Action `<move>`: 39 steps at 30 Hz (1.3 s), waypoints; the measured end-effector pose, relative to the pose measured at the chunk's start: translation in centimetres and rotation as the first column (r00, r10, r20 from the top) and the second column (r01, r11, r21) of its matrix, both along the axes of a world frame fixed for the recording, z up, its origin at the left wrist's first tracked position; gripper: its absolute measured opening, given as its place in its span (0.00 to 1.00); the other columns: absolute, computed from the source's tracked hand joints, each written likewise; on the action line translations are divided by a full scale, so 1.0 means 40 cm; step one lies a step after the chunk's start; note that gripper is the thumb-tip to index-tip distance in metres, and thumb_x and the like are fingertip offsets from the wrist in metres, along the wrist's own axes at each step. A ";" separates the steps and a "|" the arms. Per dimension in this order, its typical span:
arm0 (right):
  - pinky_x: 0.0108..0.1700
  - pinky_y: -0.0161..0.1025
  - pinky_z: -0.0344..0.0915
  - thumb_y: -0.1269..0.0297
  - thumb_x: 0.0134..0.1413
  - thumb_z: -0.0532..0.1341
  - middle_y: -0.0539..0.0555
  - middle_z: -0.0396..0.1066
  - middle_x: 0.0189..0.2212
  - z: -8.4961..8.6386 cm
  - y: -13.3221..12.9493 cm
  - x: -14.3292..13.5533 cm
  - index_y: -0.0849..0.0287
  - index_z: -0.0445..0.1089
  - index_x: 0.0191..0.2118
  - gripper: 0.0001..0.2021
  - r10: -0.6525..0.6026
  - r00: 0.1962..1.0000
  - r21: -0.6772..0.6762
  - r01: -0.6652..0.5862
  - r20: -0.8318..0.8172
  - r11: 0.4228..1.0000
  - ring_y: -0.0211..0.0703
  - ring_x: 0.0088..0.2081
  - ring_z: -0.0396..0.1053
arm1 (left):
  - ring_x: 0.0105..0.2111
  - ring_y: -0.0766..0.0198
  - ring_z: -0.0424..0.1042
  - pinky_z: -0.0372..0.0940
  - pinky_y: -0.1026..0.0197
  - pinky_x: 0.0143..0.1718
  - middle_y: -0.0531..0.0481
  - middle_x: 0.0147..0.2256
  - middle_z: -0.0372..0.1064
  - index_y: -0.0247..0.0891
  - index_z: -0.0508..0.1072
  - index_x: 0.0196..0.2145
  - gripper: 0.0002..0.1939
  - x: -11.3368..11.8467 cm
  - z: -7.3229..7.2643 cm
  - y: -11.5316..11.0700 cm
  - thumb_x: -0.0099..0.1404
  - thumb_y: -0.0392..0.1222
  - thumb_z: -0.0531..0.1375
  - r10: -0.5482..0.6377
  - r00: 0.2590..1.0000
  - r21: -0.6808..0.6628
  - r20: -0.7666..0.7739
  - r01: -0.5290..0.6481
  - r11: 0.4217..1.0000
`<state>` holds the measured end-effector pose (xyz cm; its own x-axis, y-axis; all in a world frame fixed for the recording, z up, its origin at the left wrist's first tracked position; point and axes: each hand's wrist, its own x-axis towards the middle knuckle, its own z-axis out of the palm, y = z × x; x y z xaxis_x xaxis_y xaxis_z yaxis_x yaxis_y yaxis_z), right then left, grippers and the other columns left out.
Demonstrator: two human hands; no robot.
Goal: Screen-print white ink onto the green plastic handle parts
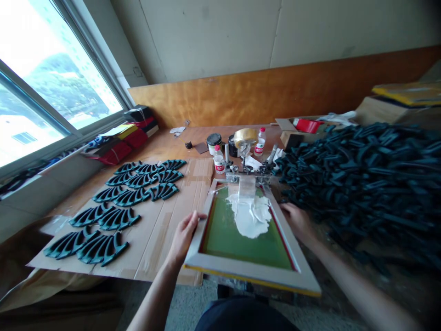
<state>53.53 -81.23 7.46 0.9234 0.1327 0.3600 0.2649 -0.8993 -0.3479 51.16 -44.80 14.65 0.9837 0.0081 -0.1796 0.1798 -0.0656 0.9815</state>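
A screen-printing frame [253,271] with a pale border and green mesh lies in front of me. White ink [251,225] is spread over the upper part of the mesh, with a squeegee [247,188] standing in it. My left hand [186,232] is closed at the frame's left edge. A small dark bit shows at its fingertips, too little to name. On the other side, my right hand [299,223] is beside the frame's right edge, near the pile of dark green curved pieces [365,179]. Its fingertips are partly hidden, and any hold is unclear.
Fanned rows of dark curved pieces [103,248] lie on a cardboard sheet [155,239] at left. A metal hinge clamp [234,174] holds the frame's far end. Behind stand bottles [218,161], an ink tub [214,140] and a tape roll [245,137]. An open box [292,131] is farther right.
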 end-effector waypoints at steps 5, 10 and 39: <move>0.50 0.45 0.66 0.60 0.51 0.65 0.63 0.63 0.52 0.124 0.093 0.108 0.61 0.61 0.57 0.28 0.111 0.994 0.005 -0.111 0.023 0.994 0.53 0.51 0.65 | 0.21 0.69 0.60 0.55 0.67 0.23 0.59 0.22 0.60 0.37 0.59 0.62 0.40 -0.037 -0.242 0.012 0.59 0.61 0.58 -0.069 0.992 0.132 -0.110 0.084 0.988; 0.43 0.38 0.64 0.73 0.54 0.58 0.57 0.71 0.38 0.133 0.226 0.087 0.60 0.68 0.40 0.07 0.188 0.939 -0.254 -0.264 -0.287 0.930 0.46 0.42 0.68 | 0.25 0.67 0.64 0.57 0.66 0.25 0.56 0.24 0.64 0.38 0.61 0.61 0.34 -0.023 -0.294 0.012 0.62 0.58 0.54 -0.083 0.990 0.293 -0.113 0.114 0.949; 0.44 0.41 0.63 0.56 0.56 0.62 0.54 0.75 0.40 0.242 0.136 0.153 0.51 0.60 0.61 0.28 0.183 0.982 -0.231 -0.189 -0.047 0.954 0.48 0.42 0.70 | 0.20 0.71 0.60 0.53 0.69 0.20 0.57 0.24 0.65 0.37 0.70 0.52 0.31 -0.008 -0.073 0.014 0.56 0.60 0.61 -0.076 0.981 0.001 -0.180 0.077 0.997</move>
